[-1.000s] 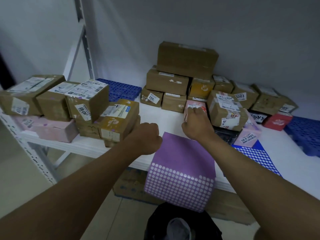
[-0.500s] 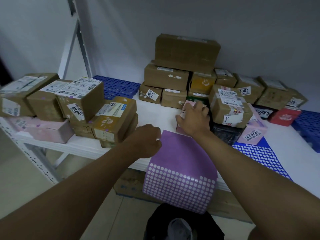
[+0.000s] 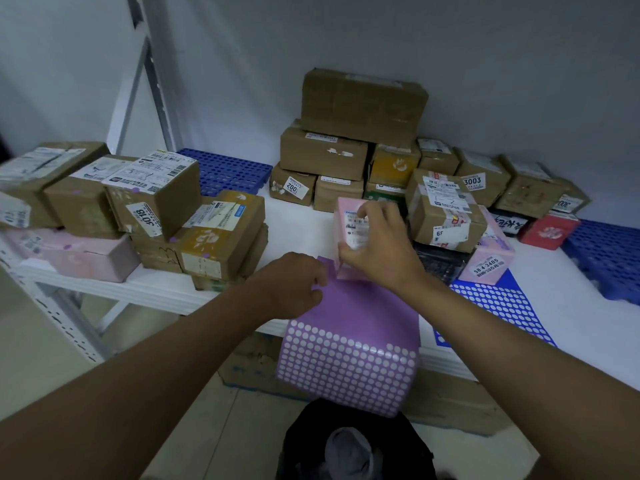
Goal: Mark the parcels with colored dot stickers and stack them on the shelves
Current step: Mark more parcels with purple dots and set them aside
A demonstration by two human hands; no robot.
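Right hand (image 3: 375,249) is gripping a small pink cardboard parcel (image 3: 348,216) with a white printed label, fingers wrapped over its top, holding it tilted at the far edge of the purple dot-sticker sheet (image 3: 349,341). Left hand (image 3: 294,285) is resting on that glossy sheet, fingers curled narrow. The sheet is draping over the near edge of the white shelf board (image 3: 156,289). Taped brown cardboard boxes (image 3: 360,102) are sitting stacked at the far grey wall.

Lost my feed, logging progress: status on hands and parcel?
Right hand gripping small pink parcel, tilted up over the purple sticker sheet. Left hand pinched at sheet's edge. Nothing in the way.
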